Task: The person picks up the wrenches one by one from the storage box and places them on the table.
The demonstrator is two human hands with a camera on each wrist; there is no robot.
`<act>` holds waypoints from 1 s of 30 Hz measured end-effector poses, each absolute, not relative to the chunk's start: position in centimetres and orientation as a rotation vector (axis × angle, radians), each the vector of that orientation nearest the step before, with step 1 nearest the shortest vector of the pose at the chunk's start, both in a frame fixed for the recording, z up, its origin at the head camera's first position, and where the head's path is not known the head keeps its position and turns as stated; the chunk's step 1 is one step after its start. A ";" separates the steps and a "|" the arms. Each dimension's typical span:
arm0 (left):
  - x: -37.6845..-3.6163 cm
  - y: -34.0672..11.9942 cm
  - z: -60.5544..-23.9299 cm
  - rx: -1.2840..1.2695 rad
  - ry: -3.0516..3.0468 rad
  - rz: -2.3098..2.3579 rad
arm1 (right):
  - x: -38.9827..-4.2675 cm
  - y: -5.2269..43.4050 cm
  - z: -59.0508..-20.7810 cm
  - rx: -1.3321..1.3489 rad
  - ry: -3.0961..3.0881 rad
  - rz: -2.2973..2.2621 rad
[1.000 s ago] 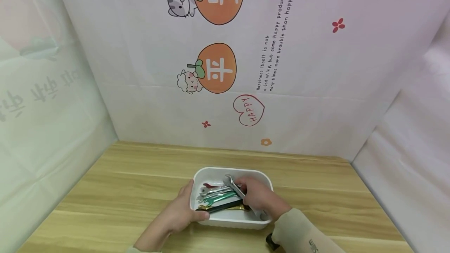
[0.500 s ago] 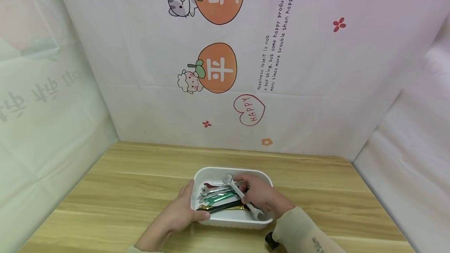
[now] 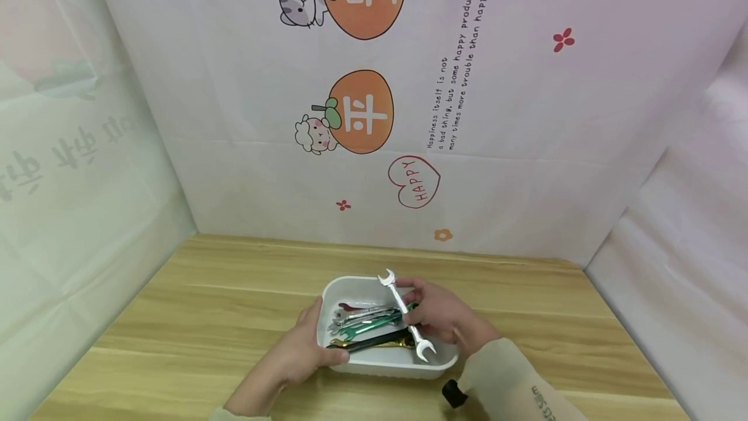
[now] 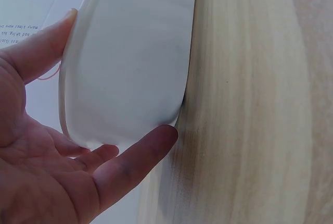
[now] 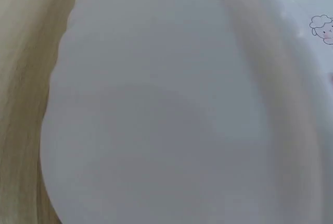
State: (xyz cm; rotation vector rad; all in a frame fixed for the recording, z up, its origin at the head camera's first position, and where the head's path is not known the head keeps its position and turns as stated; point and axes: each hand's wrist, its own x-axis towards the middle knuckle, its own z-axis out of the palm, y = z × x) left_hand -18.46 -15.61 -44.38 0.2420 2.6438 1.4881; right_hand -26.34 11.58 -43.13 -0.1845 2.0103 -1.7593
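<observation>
Silver wrench (image 3: 404, 314) pinched mid-shaft by right hand (image 3: 444, 317), tilted toward 11 o'clock. White tray (image 3: 390, 361) gripped at 9 o'clock by left hand (image 3: 304, 349). Lift best kept straight, clear of other wrenches (image 3: 365, 330).

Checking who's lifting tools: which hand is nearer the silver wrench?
Right. The right hand grips the silver wrench above the white tray; the left hand holds the tray's left wall, apart from it.

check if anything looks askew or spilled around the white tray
Nothing has spilled. The only thing askew is the silver wrench, gripped by the right hand and tilted across the white tray, its far end past the back rim. The left hand holds the tray's left wall; the coloured wrenches lie inside.
</observation>
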 end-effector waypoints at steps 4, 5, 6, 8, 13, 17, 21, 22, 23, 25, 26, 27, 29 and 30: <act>-18.6 -15.7 -44.5 0.242 2.643 1.490 | -26.6 11.9 -42.8 -0.121 1.995 -1.842; -18.7 -15.7 -44.5 0.243 2.645 1.486 | -26.7 12.0 -42.6 -0.106 1.998 -1.858; -18.7 -15.7 -44.5 0.242 2.646 1.483 | -26.7 12.0 -42.5 -0.093 2.000 -1.874; -18.7 -15.7 -44.5 0.240 2.652 1.473 | -26.8 12.2 -42.2 -0.078 2.010 -1.890; -18.6 -15.7 -44.6 0.241 2.650 1.468 | -27.0 12.6 -41.3 -0.072 2.021 -1.903; -18.6 -15.7 -44.5 0.252 2.654 1.467 | -27.0 13.1 -40.6 -0.076 2.015 -1.917; -18.5 -15.6 -44.5 0.247 2.657 1.463 | -27.0 13.7 -40.1 -0.069 1.999 -1.944; -18.5 -15.6 -44.5 0.244 2.658 1.462 | -26.9 13.9 -39.9 -0.071 1.996 -1.949; -18.5 -15.6 -44.5 0.243 2.658 1.461 | -26.9 14.2 -39.8 -0.073 1.993 -1.954; -18.5 -15.6 -44.5 0.240 2.659 1.460 | -26.8 14.8 -39.6 -0.083 1.990 -1.965; -18.5 -15.6 -44.4 0.241 2.660 1.459 | -26.8 15.1 -39.5 -0.090 1.990 -1.969; -18.4 -15.6 -44.4 0.241 2.661 1.457 | -26.7 15.5 -39.4 -0.097 1.986 -1.973; -18.4 -15.6 -44.5 0.238 2.658 1.459 | -26.6 16.4 -39.3 -0.111 1.977 -1.983; -18.4 -15.6 -44.4 0.236 2.653 1.464 | -26.6 16.9 -39.2 -0.118 1.972 -1.989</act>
